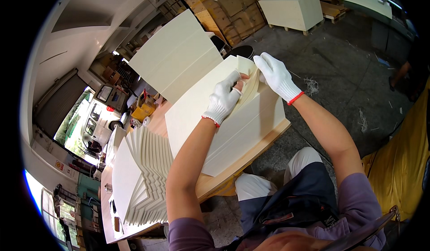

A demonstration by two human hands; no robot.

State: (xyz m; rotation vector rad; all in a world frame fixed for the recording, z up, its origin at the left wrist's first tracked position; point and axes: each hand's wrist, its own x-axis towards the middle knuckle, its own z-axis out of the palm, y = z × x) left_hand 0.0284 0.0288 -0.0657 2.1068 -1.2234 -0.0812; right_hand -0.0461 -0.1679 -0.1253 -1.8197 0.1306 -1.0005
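A tall stack of cream paper sheets (244, 132) stands on the wooden table in front of me. My left hand (224, 98), in a white glove with a red cuff and bare thumb and fingertip, is closed on the top sheets near their right-hand edge. Those lifted sheets (252, 87) bow upward between my hands. My right hand (278, 77), gloved the same way, has its fingers pressed together at the far corner of the lifted sheets. How many sheets it pinches is hidden.
Fanned, stepped sheets (150, 175) lie left of my left forearm. Another cream stack (174, 56) rises behind. The table edge (251, 154) runs near my knees. A palletised white block (291, 11) and cardboard (228, 11) stand farther off; scraps (310, 86) litter the floor.
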